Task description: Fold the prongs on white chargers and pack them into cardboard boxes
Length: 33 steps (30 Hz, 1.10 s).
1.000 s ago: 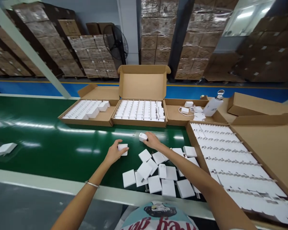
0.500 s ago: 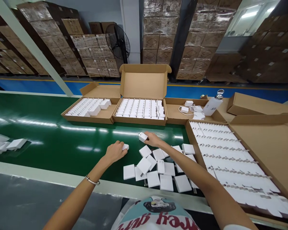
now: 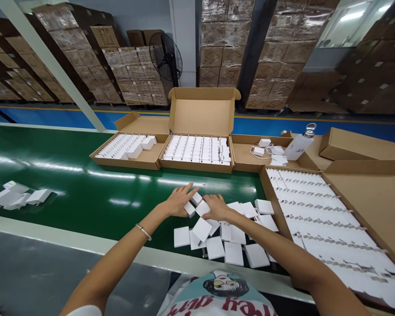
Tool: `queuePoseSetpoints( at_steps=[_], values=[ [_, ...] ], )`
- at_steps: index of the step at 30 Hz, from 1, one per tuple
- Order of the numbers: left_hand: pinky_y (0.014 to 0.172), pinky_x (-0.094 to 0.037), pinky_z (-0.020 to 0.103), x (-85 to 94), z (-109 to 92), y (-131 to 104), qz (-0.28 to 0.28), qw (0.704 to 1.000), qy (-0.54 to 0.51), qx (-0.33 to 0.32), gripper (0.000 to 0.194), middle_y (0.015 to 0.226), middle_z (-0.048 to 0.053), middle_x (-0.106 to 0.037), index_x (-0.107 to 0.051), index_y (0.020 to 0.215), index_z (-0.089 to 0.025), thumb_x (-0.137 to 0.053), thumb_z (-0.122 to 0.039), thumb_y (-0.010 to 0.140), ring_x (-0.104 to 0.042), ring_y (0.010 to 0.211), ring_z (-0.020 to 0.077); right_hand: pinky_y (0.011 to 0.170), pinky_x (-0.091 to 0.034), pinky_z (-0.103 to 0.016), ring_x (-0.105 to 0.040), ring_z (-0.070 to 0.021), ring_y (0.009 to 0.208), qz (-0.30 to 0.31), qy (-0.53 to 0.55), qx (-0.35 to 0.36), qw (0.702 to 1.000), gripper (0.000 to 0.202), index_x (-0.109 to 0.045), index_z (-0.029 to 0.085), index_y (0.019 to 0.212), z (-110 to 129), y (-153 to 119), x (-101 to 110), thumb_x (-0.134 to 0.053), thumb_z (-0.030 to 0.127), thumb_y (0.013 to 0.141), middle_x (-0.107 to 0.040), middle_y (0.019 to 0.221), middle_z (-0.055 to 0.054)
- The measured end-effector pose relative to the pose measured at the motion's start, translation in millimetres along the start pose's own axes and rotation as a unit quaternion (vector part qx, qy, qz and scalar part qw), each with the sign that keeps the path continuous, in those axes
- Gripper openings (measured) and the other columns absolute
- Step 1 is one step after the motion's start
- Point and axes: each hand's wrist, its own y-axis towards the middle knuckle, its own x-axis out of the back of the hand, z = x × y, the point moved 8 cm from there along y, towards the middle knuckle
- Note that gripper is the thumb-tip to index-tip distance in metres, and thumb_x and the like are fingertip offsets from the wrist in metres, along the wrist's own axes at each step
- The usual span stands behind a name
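Meeting above the counter, forward of its near edge, both hands work at one spot; the left hand holds a first block between thumb and fingers, with a second block at the fingertips, its grip unclear; the right hand appears to pinch a third block at opposite sides, which should limit turning. Loose blocks extend from there to the near edge, apparently for short reach; a separate cluster lies well to the left along that edge. Left carton and middle carton line the far edge, lids back, presumably for access; their tight rows likely prevent shifting; a cable carton adjoins them, and a right carton closes the right side. The counter surface is green and glossy, streaked with reflections; beyond it stand a black fan and wrapped box stacks; a blue strip marks the floor.
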Motion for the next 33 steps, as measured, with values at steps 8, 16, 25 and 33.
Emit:
queuePoseSetpoints(
  at_steps=[8,16,25,33],
  values=[
    [0.066,-0.041,0.029,-2.7,14,-2,-0.014,0.997,-0.075,0.017,0.055,0.096,0.007,-0.049,-0.042,0.106,-0.019,-0.062,-0.023,0.055,-0.052,0.081,0.0221,0.066,-0.038,-0.026,-0.05,-0.018,0.081,-0.061,0.088,0.008,0.994,0.046,-0.045,0.016,0.105,-34,22,44,-0.055,0.008,0.062,-0.054,0.092,-0.006],
    [0.064,-0.041,0.027,-6.7,9,-21,0.025,0.998,-0.054,-0.035,0.058,0.106,0.006,-0.042,-0.039,0.113,-0.025,-0.059,-0.017,0.059,-0.052,0.08,0.019,0.084,-0.037,-0.034,-0.046,-0.0199,0.097,-0.071,0.176,0.107,0.976,0.032,-0.058,0.019,0.085,-9,52,33,-0.043,0.002,0.064,-0.049,0.1,-0.006],
    [0.083,-0.037,0.041,-2.2,5,-5,-0.036,0.997,0.045,-0.051,0.102,0.125,0.016,-0.032,-0.016,0.131,-0.019,-0.073,-0.025,0.047,-0.039,0.108,0.0331,0.079,-0.043,-0.029,-0.055,-0.0117,0.082,-0.035,0.312,0.122,0.941,0.049,-0.043,0.017,0.112,5,74,4,-0.03,0.001,0.068,-0.057,0.09,-0.005],
    [0.091,-0.03,0.043,-3.0,-7,-2,-0.094,0.99,0.091,-0.059,0.089,0.123,0.016,-0.036,-0.024,0.126,-0.017,-0.071,-0.026,0.05,-0.038,0.11,0.0312,0.068,-0.043,-0.029,-0.052,-0.0151,0.07,-0.015,0.283,0.075,0.956,0.028,-0.056,0.016,0.099,0,66,16,-0.046,0.034,0.08,-0.058,0.078,-0.004]
  ],
)
